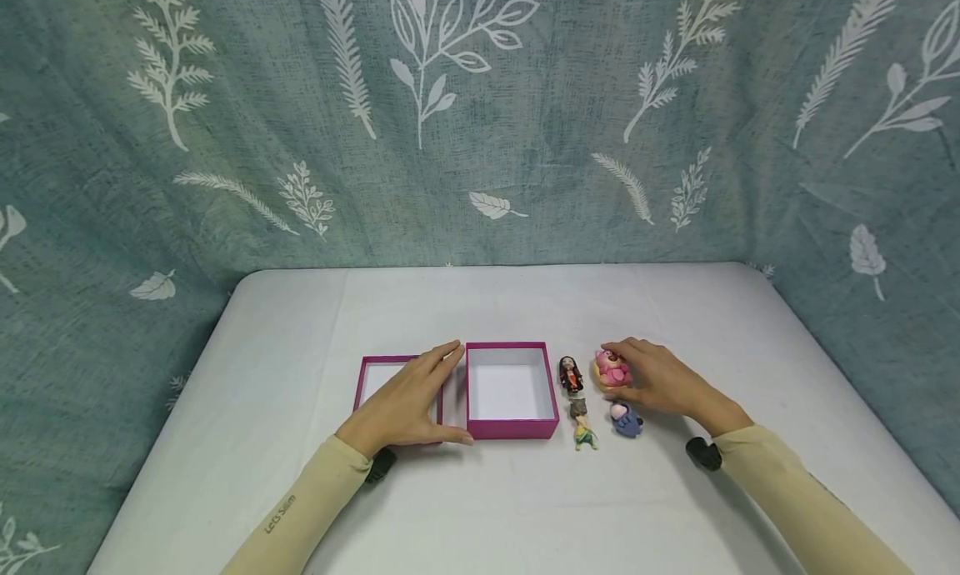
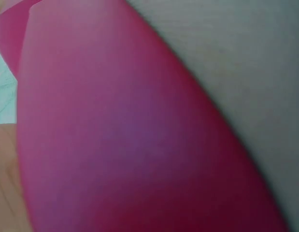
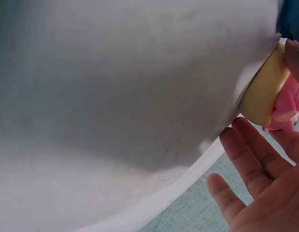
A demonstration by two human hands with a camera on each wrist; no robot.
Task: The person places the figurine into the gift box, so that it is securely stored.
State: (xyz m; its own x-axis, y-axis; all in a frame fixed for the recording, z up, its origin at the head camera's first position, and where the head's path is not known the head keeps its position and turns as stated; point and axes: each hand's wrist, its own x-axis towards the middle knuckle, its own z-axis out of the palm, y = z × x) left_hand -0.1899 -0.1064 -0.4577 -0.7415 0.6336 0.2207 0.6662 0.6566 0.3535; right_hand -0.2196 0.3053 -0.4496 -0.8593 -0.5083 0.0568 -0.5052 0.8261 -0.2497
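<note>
My left hand [image 1: 408,400] has its fingers straight and thumb spread at the left side of an open magenta box [image 1: 513,430] with a white inside. It reaches over a shallow magenta-rimmed tray, perhaps the box's lid [image 1: 386,359], and hides part of it. A magenta wall [image 2: 110,116] fills most of the left wrist view. On the right, my right hand [image 1: 663,379] holds a pink bear figurine [image 1: 613,370] between thumb and fingers. The figurine's yellow base [image 3: 263,92] shows in the right wrist view, close to the white tabletop.
Between box and right hand stand a dark-haired doll figurine [image 1: 571,377] and a small figurine in yellow and green [image 1: 584,433]. A blue figurine [image 1: 628,423] lies just below the right hand. A white cloth [image 1: 480,508] covers the table, with a green leaf-print curtain [image 1: 555,183] behind.
</note>
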